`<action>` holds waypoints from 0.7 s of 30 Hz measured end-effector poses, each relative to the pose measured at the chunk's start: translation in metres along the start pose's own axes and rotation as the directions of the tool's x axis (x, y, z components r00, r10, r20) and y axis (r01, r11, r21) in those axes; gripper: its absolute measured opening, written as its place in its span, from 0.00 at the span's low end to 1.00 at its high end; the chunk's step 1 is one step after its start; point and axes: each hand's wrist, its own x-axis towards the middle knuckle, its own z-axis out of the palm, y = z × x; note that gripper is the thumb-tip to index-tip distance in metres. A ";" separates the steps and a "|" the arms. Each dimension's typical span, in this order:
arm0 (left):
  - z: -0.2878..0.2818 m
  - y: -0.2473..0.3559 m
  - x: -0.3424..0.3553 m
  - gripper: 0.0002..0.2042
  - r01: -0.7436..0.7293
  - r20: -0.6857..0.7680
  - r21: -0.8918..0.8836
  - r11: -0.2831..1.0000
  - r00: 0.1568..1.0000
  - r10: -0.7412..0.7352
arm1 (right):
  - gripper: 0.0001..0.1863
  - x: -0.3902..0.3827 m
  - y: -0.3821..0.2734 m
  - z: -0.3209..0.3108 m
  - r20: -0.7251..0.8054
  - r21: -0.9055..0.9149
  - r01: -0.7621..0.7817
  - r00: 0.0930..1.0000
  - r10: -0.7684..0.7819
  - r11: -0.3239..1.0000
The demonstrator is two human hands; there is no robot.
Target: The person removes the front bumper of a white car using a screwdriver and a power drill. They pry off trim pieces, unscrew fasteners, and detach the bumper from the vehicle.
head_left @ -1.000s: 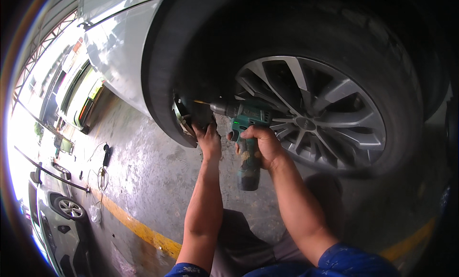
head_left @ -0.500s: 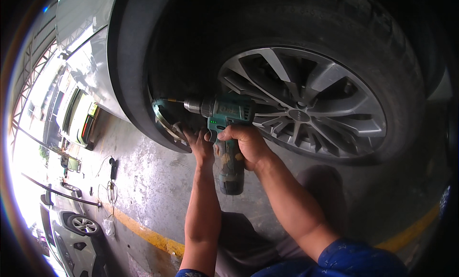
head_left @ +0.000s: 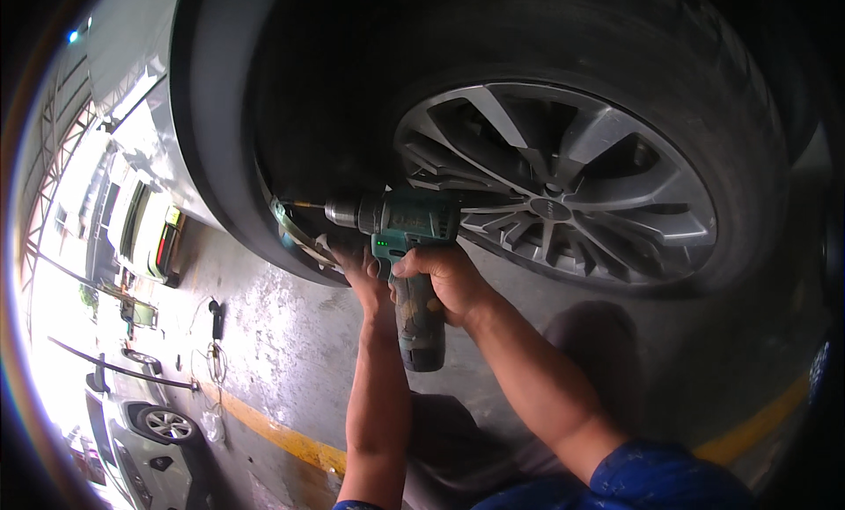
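Observation:
A teal cordless drill (head_left: 409, 220) with a worn dark handle is gripped in my right hand (head_left: 444, 277), its index finger near the trigger. Its bit points left, and the tip meets the upper end of a pale, curved strip (head_left: 299, 233) at the inner edge of the wheel arch (head_left: 216, 149). My left hand (head_left: 359, 268) closes on the lower part of this strip, just left of the drill; shadow and the drill hide some of its fingers. Small green lights glow on the drill body.
Right of the drill stands a car wheel (head_left: 550, 206) with grey spokes and a black tyre. A yellow line (head_left: 282, 431) crosses the concrete floor. On the left are a parked car (head_left: 145, 440), another vehicle (head_left: 145, 228) and a coiled cable (head_left: 214, 360).
The drill and both hands have shifted slightly left and down in the picture, as has the wheel arch edge. The drill bit still meets the strip's upper end.

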 end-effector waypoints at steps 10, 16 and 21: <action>-0.059 0.213 0.045 0.29 -0.124 -0.182 0.793 0.597 0.886 0.426 | 0.20 -0.003 -0.033 -0.013 0.137 0.022 0.208 0.968 -0.209 0.978; -0.024 0.237 0.103 0.37 -0.058 -0.117 0.928 0.369 0.893 0.434 | 0.26 -0.018 -0.044 -0.003 0.227 0.166 0.388 0.879 -0.418 0.906; -0.055 0.237 0.088 0.23 -0.237 -0.059 0.830 0.505 0.863 0.502 | 0.31 -0.025 -0.040 0.005 0.237 -0.076 0.572 0.806 -0.542 0.817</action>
